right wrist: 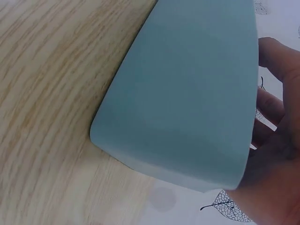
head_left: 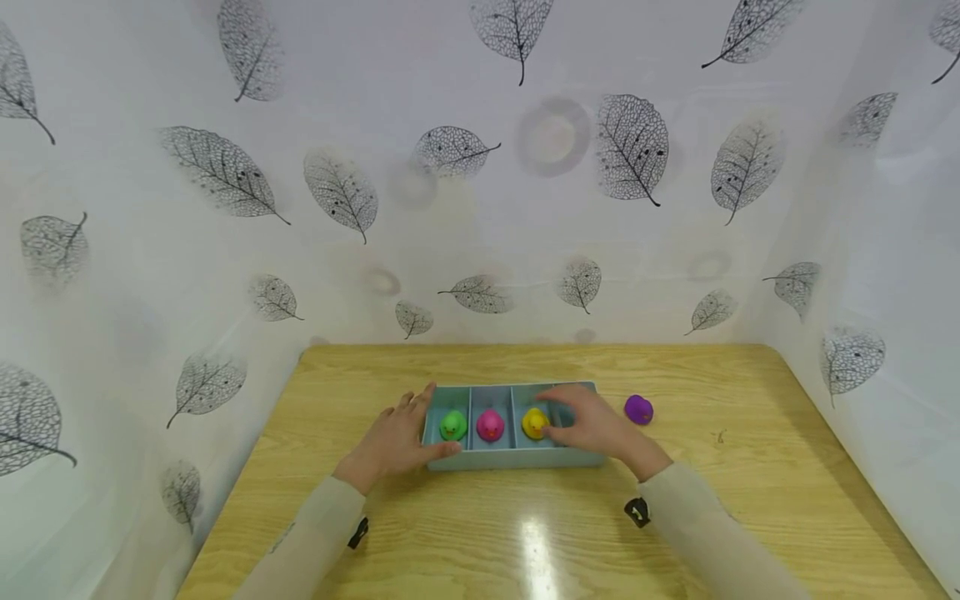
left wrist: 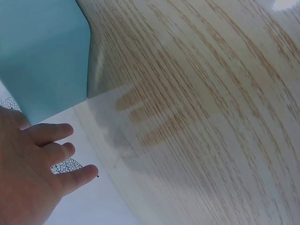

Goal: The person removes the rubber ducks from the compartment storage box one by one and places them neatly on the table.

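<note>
With the head view read as a clock centred on the tray, leaf-printed sheeting (head_left: pixel 112 333) rises at the far left. A pale sleeve (head_left: pixel 318 525) comes in from eight o'clock to the left hand (head_left: pixel 396 437), at nine o'clock against the tray's end; its fingers are loosely extended and spread, a fingertip at the ten o'clock corner, the thumb at the front rim near eight. The blue-green tray (head_left: pixel 517 459) lies lengthwise on the wood-grain worktop (head_left: pixel 750 467). Its first compartment has a green duck (head_left: pixel 453 426), the second a pink duck (head_left: pixel 491 425), the third a yellow duck (head_left: pixel 535 423). The right hand (head_left: pixel 592 421) reaches in from four o'clock, thumb and fingers parted about the yellow duck; whether they touch it, I cannot tell. It partly covers the fourth compartment. Farthest right among the toys, a purple toy (head_left: pixel 639 410) rests on the worktop, outside the tray near three o'clock.
</note>
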Motion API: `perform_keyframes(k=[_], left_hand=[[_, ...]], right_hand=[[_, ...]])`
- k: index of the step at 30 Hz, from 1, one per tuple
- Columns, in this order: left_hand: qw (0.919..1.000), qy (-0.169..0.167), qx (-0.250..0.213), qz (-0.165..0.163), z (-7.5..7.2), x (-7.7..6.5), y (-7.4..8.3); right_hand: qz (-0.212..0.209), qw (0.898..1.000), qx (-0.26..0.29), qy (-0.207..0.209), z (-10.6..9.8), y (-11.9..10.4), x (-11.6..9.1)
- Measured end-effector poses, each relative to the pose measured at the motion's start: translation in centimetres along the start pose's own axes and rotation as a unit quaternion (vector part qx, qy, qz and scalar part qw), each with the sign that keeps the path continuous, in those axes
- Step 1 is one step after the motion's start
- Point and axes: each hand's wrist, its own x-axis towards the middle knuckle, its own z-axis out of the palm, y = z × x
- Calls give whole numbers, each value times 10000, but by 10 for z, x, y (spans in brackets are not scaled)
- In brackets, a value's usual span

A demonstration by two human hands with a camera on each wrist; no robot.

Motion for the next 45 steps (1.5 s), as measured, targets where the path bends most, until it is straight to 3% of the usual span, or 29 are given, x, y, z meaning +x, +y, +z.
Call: perform_keyframes(k=[19,28,45], left_hand=[[10000,-9,-27,-15,-1,0,2],[10000,-2,-76,-31,1,0,1],[10000,-30,-82,-24,0,0,1]], right_hand=[[128,9974,-682,-180,11,4,9],[459,9907,-1192,-472,12,-4,18],[898,9867,-1101,-794,20,-9,29]])
